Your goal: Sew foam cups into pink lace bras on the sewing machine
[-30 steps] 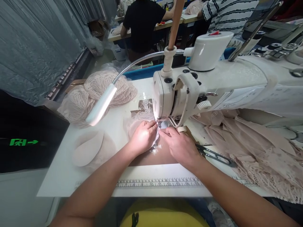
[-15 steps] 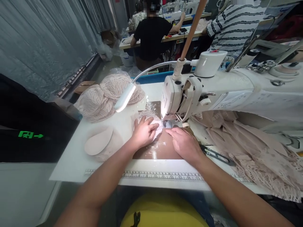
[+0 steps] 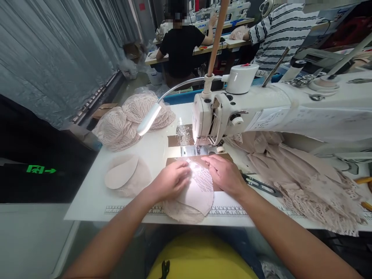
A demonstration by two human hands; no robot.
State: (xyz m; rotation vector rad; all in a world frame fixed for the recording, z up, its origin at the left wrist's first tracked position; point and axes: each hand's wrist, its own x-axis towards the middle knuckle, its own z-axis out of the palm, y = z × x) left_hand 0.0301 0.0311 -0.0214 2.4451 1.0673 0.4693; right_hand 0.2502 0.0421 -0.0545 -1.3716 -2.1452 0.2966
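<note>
A pale pink padded cup with a lace overlay lies on the white table in front of the sewing machine, reaching over the printed ruler. My left hand rests on the piece's left side, fingers curled over its edge. My right hand presses down on its upper right edge, just in front of the presser foot. Both hands grip the piece flat against the table.
A stack of foam cups sits to the left, a heap of lace pieces behind it under the gooseneck lamp. Snips lie at right beside a pile of lace fabric. Two people sit at far benches.
The cup piece has come out from under the presser foot toward me. Both hands moved back with it to the table's front edge.
</note>
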